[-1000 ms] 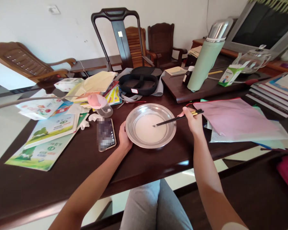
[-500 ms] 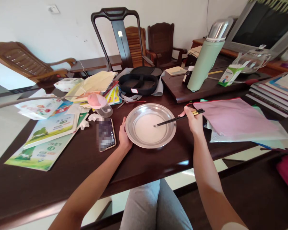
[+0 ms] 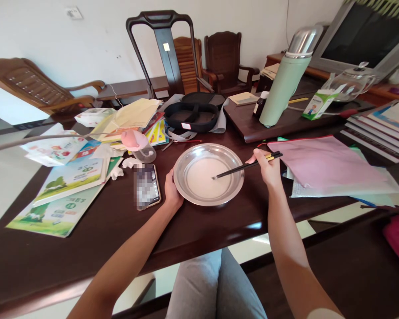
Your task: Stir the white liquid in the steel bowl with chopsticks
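Observation:
A round, shiny metal bowl point(image 3: 234, 190) rests on the dark table, with a whitish liquid point(image 3: 202, 179) inside. My left hand point(image 3: 173, 190) grips the bowl's left side, thumb near the rim and the other fingers mostly hidden by it. Black chopsticks point(image 3: 244, 166) with gold bands are held in my right hand point(image 3: 267, 167), to the right of the bowl. They slant down to the left over the rim, their tips at the liquid. Just left of my left hand lies a phone point(image 3: 147, 187), its screen partly blurred.
Booklets point(image 3: 53, 212) and a tissue pack point(image 3: 56, 148) lie on the left, near a pink-and-clear device point(image 3: 136, 144). Behind the bowl sits an open black case point(image 3: 191, 116). A green thermos point(image 3: 286, 84) stands on a raised board; a pink pouch point(image 3: 329, 161) lies right.
The chopstick tips have shifted very slightly left and down in the liquid, and my right hand has moved a little with them. My left hand and the bowl stay in place.

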Tool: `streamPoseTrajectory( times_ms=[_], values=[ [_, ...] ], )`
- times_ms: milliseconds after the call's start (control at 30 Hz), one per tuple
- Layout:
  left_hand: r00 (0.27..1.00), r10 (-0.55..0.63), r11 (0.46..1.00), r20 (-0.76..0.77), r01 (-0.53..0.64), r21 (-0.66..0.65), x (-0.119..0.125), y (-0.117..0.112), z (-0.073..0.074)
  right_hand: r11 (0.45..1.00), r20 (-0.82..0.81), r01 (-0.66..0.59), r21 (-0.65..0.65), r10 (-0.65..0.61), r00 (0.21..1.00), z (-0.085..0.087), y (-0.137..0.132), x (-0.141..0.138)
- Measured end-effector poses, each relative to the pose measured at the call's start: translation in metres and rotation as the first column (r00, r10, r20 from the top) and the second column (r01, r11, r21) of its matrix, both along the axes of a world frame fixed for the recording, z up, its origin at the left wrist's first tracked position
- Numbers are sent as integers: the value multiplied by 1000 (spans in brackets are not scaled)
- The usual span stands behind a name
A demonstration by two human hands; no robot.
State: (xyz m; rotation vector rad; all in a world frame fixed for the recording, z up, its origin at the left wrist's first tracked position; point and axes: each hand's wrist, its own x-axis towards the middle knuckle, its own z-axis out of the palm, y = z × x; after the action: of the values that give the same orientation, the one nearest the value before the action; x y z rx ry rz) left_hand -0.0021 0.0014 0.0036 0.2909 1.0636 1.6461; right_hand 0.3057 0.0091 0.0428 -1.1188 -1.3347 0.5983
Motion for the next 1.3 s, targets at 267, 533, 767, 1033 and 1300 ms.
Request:
streamPoseTrajectory(
  times_ms=[267, 533, 767, 1033, 1300],
  values=[
    [1000, 18, 999, -4, -18, -35, -1, -1, 1, 983, 97, -181, -40, 184, 978, 0, -2, -12],
    [1000, 9, 996, -1, -9, -85, 1, -1, 3, 997, 1, -58, -41, 58, 998, 1, 0, 0],
    [1000, 1, 999, -2, -1, -51, 1, -1, 2, 979, 68, -188, -73, 193, 979, 3, -3, -14],
    [1000, -6, 1000, -21, 7, 22, 1, 0, 2, 999, -2, -33, -41, 33, 999, 5, -2, -1],
    [1000, -2, 1000, -10, 3, 31, 3, 0, 4, 991, 107, -131, -31, 134, 985, 4, -3, -13]
  ],
)
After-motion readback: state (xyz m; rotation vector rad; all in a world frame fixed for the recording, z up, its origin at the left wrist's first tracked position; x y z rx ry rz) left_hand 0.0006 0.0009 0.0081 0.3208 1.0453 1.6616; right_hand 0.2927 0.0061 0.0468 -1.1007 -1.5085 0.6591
